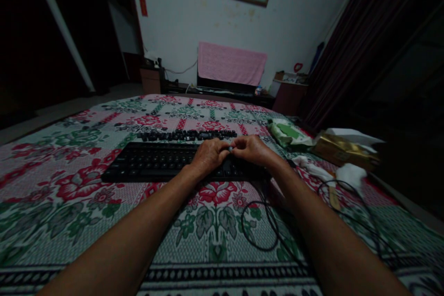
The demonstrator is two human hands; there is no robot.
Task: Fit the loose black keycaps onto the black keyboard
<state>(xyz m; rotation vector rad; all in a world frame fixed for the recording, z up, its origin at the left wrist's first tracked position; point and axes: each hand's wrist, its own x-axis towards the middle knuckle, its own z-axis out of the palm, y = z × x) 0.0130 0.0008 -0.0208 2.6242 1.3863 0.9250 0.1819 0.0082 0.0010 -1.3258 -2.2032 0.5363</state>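
Note:
A black keyboard [149, 163] lies on the flowered bedspread, with both my hands over its right half. My left hand [209, 155] is closed, its thumb and fingertips meeting at a tiny pale thing [230, 148]. From the other side, my right hand [252, 149] pinches at the same spot, fingers bent together. That small thing is too little to name. Just behind the keyboard runs a row of loose black keycaps [187, 135]. The hands cover part of the keyboard's right side.
A black cable [258, 247] loops over the bedspread [114, 222] near my right forearm. To the right are a green and white packet [289, 133], a gold tissue box [342, 150] and crumpled white tissue [350, 175]. A pink cloth [231, 64] hangs by the far wall.

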